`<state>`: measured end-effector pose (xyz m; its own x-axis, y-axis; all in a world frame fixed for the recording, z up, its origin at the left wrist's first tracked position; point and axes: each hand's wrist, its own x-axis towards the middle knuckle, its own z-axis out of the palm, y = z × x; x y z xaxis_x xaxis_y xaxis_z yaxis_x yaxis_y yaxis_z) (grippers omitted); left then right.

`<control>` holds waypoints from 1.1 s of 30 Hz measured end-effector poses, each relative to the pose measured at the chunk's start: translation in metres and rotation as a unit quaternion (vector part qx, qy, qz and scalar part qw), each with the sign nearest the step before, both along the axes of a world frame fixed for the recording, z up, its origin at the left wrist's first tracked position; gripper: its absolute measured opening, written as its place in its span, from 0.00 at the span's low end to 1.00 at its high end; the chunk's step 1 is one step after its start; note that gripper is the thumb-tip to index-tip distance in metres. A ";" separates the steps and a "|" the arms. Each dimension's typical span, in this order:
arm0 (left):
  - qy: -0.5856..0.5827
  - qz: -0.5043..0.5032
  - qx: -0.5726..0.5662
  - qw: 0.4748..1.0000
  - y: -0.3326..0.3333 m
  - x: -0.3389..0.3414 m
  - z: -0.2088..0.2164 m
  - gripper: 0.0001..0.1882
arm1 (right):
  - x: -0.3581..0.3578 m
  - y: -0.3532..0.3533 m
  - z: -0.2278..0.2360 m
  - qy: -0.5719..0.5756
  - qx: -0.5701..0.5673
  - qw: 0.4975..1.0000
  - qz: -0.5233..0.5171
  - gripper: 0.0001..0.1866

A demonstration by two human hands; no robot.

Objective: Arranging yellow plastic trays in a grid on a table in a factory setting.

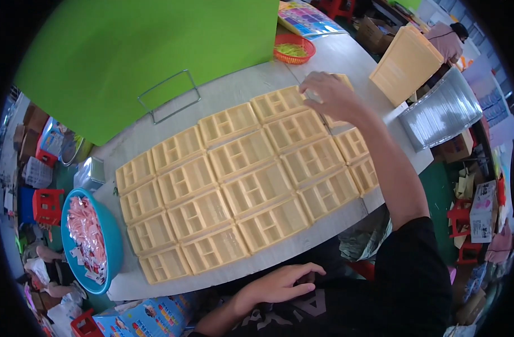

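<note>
Rows of cream plastic compartment trays (243,154) lie edge to edge across the table, each divided into several shallow sections. My right hand (330,98) reaches over the far right trays, its fingers bent downward and spread, with nothing visible in them. Its fingertips are close to the edge of a far-row tray (276,104); whether they touch it I cannot tell. Under my right forearm, more trays (355,145) are partly hidden. My left hand (282,283) hovers before my body, below the table's near edge, fingers apart and holding nothing.
At the left stands a teal basin (115,247) of pink wrapped items. A wire frame (170,95) rests before a green panel (156,50). Farther back sits a red basket (310,49) of yellow-green strips. Stacked cream trays (405,64) and a silvery container (445,109) are at right.
</note>
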<state>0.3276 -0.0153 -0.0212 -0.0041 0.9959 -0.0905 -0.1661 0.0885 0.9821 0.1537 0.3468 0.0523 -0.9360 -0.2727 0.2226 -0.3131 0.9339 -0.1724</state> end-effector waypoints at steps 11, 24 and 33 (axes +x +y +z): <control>0.004 -0.002 -0.020 1.000 0.016 0.001 0.001 0.25 | 0.009 0.084 -0.015 -0.116 0.011 0.984 -0.136 0.19; 0.134 0.025 -0.049 0.989 0.006 -0.005 0.038 0.23 | 0.026 0.075 -0.022 -0.099 0.014 0.991 -0.086 0.11; 0.280 0.249 0.001 0.927 -0.050 -0.014 0.045 0.12 | 0.023 0.074 -0.026 -0.063 -0.002 0.995 -0.080 0.11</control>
